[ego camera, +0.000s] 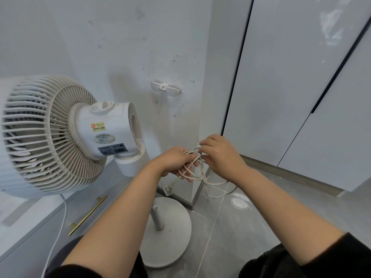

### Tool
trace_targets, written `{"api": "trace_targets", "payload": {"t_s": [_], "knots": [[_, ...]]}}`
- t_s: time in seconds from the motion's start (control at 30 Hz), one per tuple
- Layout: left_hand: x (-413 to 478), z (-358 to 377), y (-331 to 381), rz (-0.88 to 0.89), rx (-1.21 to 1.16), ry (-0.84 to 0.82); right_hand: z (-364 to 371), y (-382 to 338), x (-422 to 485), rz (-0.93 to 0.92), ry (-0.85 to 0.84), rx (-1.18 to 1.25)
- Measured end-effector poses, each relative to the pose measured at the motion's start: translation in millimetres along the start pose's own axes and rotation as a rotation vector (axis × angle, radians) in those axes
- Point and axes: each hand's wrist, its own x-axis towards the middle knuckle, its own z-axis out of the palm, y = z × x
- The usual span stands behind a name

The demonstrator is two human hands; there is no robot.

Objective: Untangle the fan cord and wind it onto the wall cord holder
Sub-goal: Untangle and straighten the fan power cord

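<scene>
A tangled white fan cord [200,173] hangs between my hands in front of the wall corner. My left hand [176,163] grips the bundle of loops from the left. My right hand [218,153] pinches a strand at the top of the tangle. The white plug [167,190] dangles below my left hand, and one long loop [220,194] sags toward the floor. The white wall cord holder [166,87] is fixed to the wall above the hands, with nothing wound on it. The white fan [60,129] stands at the left, its cord [63,213] running down from it.
A round grey stand base with a short pole [168,231] sits on the tiled floor below my arms. A grey cabinet with a brass handle [88,214] is at lower left. Glossy white cupboard doors [301,87] fill the right side.
</scene>
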Motion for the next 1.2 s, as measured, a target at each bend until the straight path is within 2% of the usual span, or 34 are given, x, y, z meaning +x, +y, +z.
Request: {"api": "trace_targets", "payload": {"t_s": [0.1,0.2,0.33,0.43,0.6,0.67,0.7,0.87,0.93,1.1,1.2], "knots": [[0,-2,-2,-0.005,-0.001,-0.028,-1,0,0,0.041,0.077,-0.012],[0,-5,-4,0.026,-0.019,-0.095,-3,2,-4,0.313,0.163,0.012],[1,-5,-5,0.048,-0.038,-0.093,-7,10,-8,0.705,0.123,0.204],[1,-4,-4,0.003,-0.095,-0.107,-6,12,-10,0.804,0.132,0.274],[2,-6,-5,-0.007,-0.114,-0.087,-2,18,-11,0.990,0.239,0.419],[2,-6,-5,-0.001,-0.084,-0.044,-1,18,-13,0.929,0.243,0.358],[3,-6,-4,0.005,-0.071,-0.027,-2,16,-14,0.840,0.230,0.285],[5,-5,-2,0.020,-0.053,0.011,6,4,-16,0.166,0.108,-0.081],[5,-4,-1,0.020,-0.046,0.017,9,5,-14,0.016,0.097,-0.146],[4,-2,1,0.026,-0.086,0.028,8,5,-14,0.045,0.158,-0.088],[3,-4,0,0.029,-0.118,0.038,6,-1,-19,0.193,0.224,0.027]]}}
